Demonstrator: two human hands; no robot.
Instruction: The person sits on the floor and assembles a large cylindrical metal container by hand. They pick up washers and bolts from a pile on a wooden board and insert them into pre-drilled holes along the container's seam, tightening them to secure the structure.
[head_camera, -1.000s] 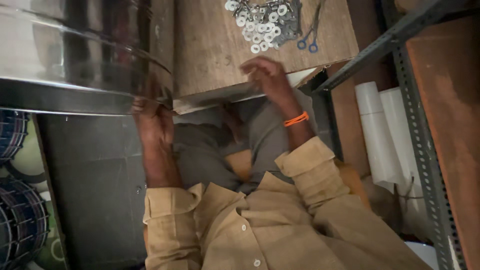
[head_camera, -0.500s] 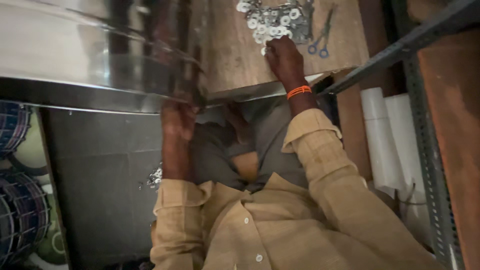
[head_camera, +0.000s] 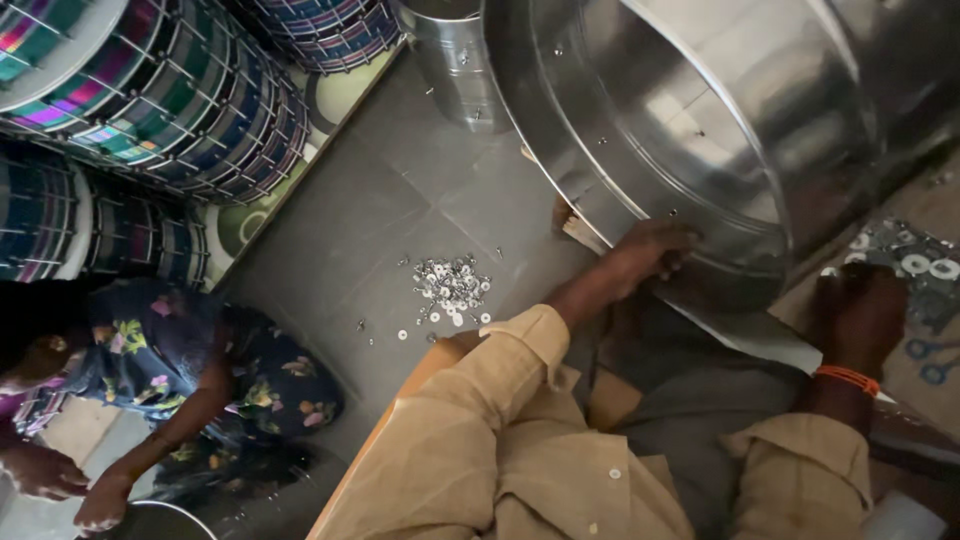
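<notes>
Nearest, tan shirt sleeves (head_camera: 520, 450) and grey trousers (head_camera: 690, 420), seated low; left hand (head_camera: 650, 255) out at the lower rim of the big bare metal drum shell (head_camera: 700, 130), fingers curled onto the rim edge and gripping it, just below a row of small rivets or holes; right hand (head_camera: 860, 315), orange band (head_camera: 845, 378) at the wrist, resting knuckles-up on the wooden surface (head_camera: 930, 200) beside the heap of washers (head_camera: 920, 265), fingers bent under, so cannot tell whether closed on a washer or merely pressing down; blue-handled scissors or pliers (head_camera: 925, 360) just beside that hand. Shell lying on its side, tilted, open mouth toward the camera, lower edge against the lap and the surface. Judged as fitting hardware to the shell: best to keep the left grip firm on the rim so the shell cannot roll; pick one washer at a time with the fingertips; bring it to a hole near the gripping hand rather than reaching across; mind the thin sheet edge, likely sharp. Farther off, a scatter of small washers and nuts (head_camera: 450, 290) on the grey tiled floor (head_camera: 400, 200); at the left a co-worker in a flowered dress (head_camera: 200, 370), hand (head_camera: 100, 500) over a metal pan; beyond, stacked finished drums (head_camera: 150, 100) with shiny rainbow wrap and tension rods, and a smaller metal cylinder (head_camera: 450, 50) standing behind.
</notes>
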